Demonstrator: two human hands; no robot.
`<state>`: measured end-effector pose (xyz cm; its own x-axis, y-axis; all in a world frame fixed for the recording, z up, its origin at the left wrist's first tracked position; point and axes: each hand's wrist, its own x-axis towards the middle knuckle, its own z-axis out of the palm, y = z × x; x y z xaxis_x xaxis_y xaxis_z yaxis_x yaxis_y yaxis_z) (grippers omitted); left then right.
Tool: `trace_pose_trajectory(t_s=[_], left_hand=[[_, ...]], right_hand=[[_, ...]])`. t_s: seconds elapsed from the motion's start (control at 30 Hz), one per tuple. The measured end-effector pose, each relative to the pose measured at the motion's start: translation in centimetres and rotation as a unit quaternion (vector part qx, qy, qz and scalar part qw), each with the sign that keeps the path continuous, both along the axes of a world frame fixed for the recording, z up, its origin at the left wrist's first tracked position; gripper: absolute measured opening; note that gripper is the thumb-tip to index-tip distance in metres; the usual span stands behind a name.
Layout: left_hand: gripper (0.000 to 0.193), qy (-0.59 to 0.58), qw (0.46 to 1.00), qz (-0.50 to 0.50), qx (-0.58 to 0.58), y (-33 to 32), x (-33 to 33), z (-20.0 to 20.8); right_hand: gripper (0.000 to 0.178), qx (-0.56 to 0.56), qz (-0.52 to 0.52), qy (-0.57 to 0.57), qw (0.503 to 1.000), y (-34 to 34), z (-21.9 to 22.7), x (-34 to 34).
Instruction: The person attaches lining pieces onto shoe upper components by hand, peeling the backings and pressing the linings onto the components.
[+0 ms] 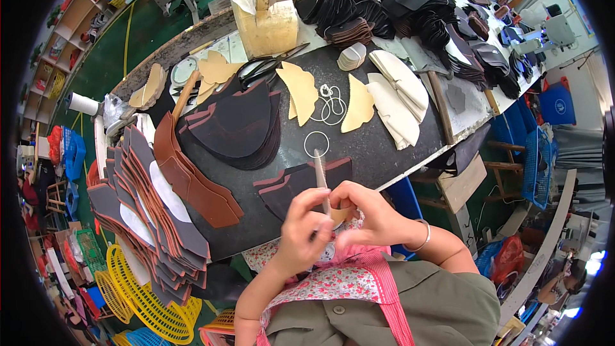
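Close over the near edge of the dark work mat (384, 147), the left hand (301, 230) pinches a thin stick-like tool (319, 176) while the right hand (375, 214) pinches what seems a small tan leather piece (338, 215), light, pliable, best gripped by its edge.

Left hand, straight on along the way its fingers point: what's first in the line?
The left hand points up and right toward the right hand. First in line looks to be the thin stick held between them, then that hand's fingers; depth unclear.
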<state>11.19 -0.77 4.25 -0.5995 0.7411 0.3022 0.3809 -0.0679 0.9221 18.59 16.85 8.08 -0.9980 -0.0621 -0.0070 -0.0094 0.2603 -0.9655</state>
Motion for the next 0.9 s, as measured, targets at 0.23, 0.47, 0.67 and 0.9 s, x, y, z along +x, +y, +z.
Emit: trace_pose_trajectory(t_s=[0.23, 0.47, 0.67, 0.9], left_hand=[[0.023, -0.507, 0.818, -0.096, 0.255, -2.1, -0.2, -0.7], [0.044, -0.432, 0.875, -0.095, 0.199, -2.9, 0.0, -1.7], [0.039, -0.111, 0.985, -0.129, -0.033, -1.6, -0.1, -0.5], [0.03, -0.143, 0.962, 0.142, -0.186, -3.2, -1.9, -3.7]], right_hand=[[0.036, -0.352, 0.035, -0.004, 0.935, 2.1, -2.1, 0.7], [0.017, 0.092, 0.127, -0.115, 0.981, 4.7, -2.9, 1.6], [0.025, 0.026, 0.116, -0.041, 0.992, 1.8, -1.4, -0.3], [0.016, 0.148, -0.06, 0.007, 0.987, 1.2, -6.5, -1.0]])
